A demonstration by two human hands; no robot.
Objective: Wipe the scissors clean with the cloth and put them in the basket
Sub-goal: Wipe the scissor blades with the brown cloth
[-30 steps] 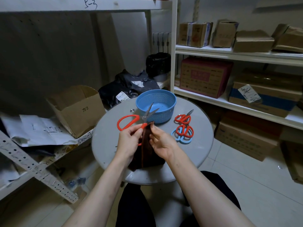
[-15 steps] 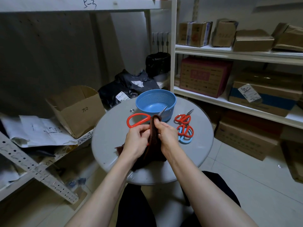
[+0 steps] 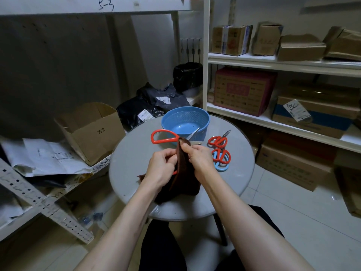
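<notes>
Over the round grey table (image 3: 132,173), my left hand (image 3: 161,168) grips the lower handle of the red-handled scissors (image 3: 163,136), whose upper loop sticks out to the left. Their blades are spread and poke out toward the blue basket (image 3: 185,122). My right hand (image 3: 199,156) pinches the dark brown cloth (image 3: 184,173) round the blades near the pivot. The cloth hangs down onto the table between my hands. The basket stands empty at the table's far side.
Three more scissors lie right of my hands: red scissors (image 3: 218,140), another red pair (image 3: 222,156) and a light-blue pair (image 3: 221,166) beneath. An open cardboard box (image 3: 91,132) sits left. Shelves with boxes (image 3: 244,90) stand to the right.
The scissors rose and shifted right toward the basket. My right hand slid the cloth up along the blades, and both hands came closer together.
</notes>
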